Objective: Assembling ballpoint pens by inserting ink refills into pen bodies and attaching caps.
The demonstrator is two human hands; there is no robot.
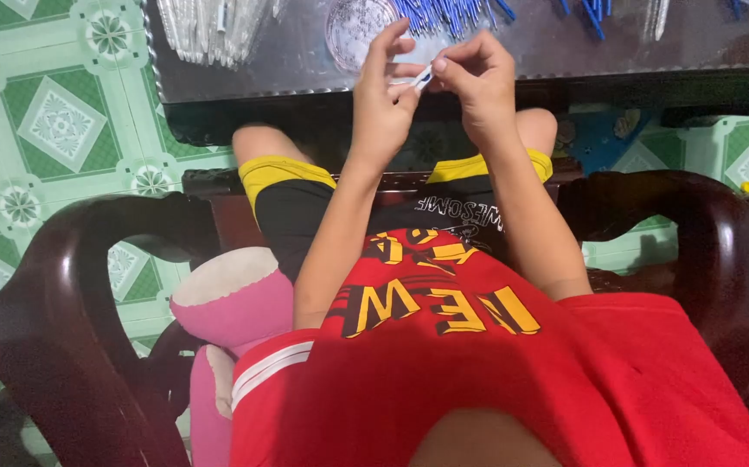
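Both hands meet above the near edge of the metal-topped table (pixel 245 82). The left hand (pixel 383 99) and the right hand (pixel 476 82) pinch between them one small pen part (pixel 423 79), white with a blue tip, fingers narrow around it. Further back on the table, a clear round dish (pixel 350 30) sits just behind the left hand. A pile of blue pen pieces (pixel 444 13) lies at the far edge, and a heap of clear pen barrels (pixel 210 30) lies toward the left corner. The person sits in a dark wooden armchair (pixel 54 303); a pink plush toy (pixel 232 303) rests beside the left leg.
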